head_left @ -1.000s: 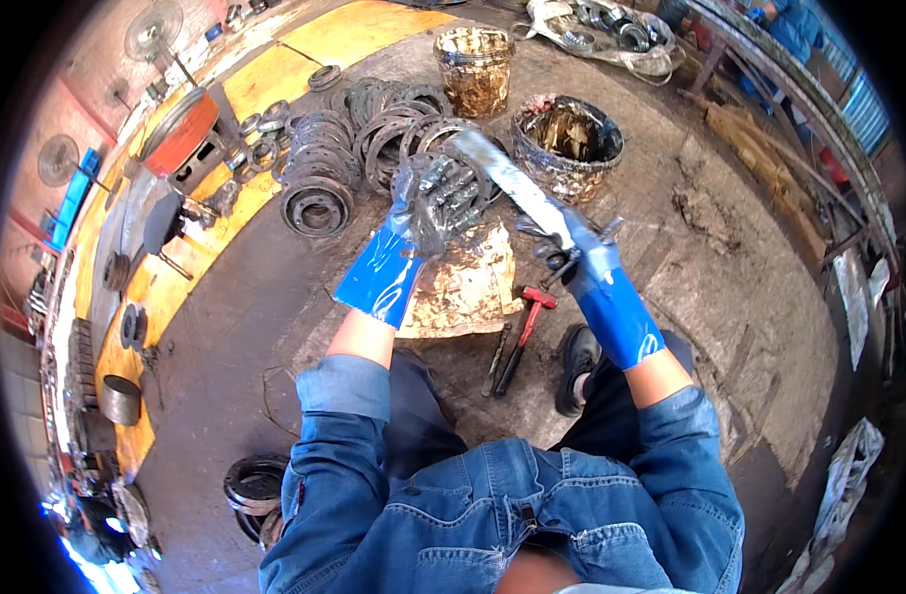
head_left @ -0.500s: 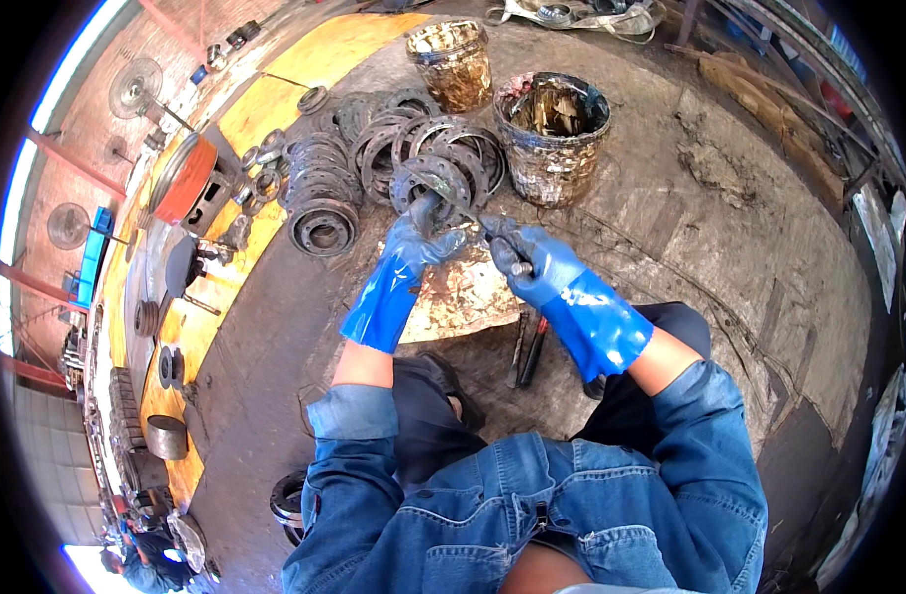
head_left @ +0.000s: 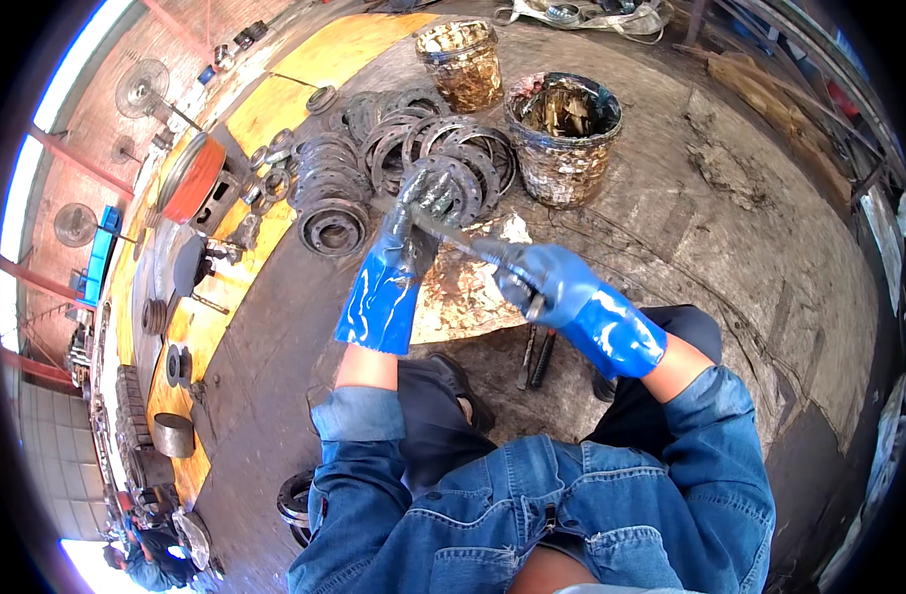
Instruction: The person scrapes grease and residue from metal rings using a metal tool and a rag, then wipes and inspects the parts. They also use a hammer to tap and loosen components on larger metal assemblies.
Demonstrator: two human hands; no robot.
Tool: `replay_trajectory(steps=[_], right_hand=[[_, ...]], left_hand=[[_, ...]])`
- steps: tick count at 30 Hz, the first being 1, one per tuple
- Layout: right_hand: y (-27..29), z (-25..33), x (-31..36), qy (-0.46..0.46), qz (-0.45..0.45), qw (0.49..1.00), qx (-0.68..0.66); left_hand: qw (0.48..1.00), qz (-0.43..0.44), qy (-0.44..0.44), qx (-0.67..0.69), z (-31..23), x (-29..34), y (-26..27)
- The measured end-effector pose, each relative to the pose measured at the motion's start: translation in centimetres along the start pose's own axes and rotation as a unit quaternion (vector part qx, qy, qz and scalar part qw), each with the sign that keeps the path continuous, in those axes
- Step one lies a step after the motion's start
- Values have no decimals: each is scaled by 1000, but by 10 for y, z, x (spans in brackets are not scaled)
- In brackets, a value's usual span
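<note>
My left hand point(head_left: 401, 252), in a blue glove blackened with grease at the fingers, is closed around a small dark metal part that the fingers mostly hide. My right hand point(head_left: 544, 285), also in a blue glove, grips a slim metal tool point(head_left: 463, 238) whose far end reaches the left fingers. Both hands are close together above a stained tan sheet point(head_left: 463, 297) on the concrete floor. Just beyond the left fingertips lie stacks of flat metal rings point(head_left: 413, 158).
Two dirty buckets point(head_left: 564, 134) point(head_left: 463, 61) stand past the rings. A separate ring stack point(head_left: 332, 230) sits left. A hammer point(head_left: 537, 356) lies by my knee. Fans point(head_left: 141, 89), machine parts and a yellow floor strip point(head_left: 225, 297) line the left. Another person point(head_left: 146, 564) crouches lower left.
My hands have come down and closer together over the sheet. The flat metal piece raised in the right hand a second ago now points at the left fingers.
</note>
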State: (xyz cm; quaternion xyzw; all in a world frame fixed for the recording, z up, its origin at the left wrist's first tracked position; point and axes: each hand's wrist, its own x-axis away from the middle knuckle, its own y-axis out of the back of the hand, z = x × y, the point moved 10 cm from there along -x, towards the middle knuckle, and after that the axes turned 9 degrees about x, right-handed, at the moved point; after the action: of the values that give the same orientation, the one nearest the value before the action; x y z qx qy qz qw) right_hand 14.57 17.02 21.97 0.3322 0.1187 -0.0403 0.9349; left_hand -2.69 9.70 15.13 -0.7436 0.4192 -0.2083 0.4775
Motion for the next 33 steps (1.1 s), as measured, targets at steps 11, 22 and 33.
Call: replay_trajectory(steps=[11,22,33], right_hand=[[-8,-47,-3,-93,-72,993,-23],[-43,-24,-12,10,-3,996,-87],[-24,-56,-14,-78,-53,991,-90]], left_hand=[[997,-24,-11,79,-6,-2,-12],[991,-55,-34,115,-9,6,-12],[980,-79,-92,155,-30,6,-15]])
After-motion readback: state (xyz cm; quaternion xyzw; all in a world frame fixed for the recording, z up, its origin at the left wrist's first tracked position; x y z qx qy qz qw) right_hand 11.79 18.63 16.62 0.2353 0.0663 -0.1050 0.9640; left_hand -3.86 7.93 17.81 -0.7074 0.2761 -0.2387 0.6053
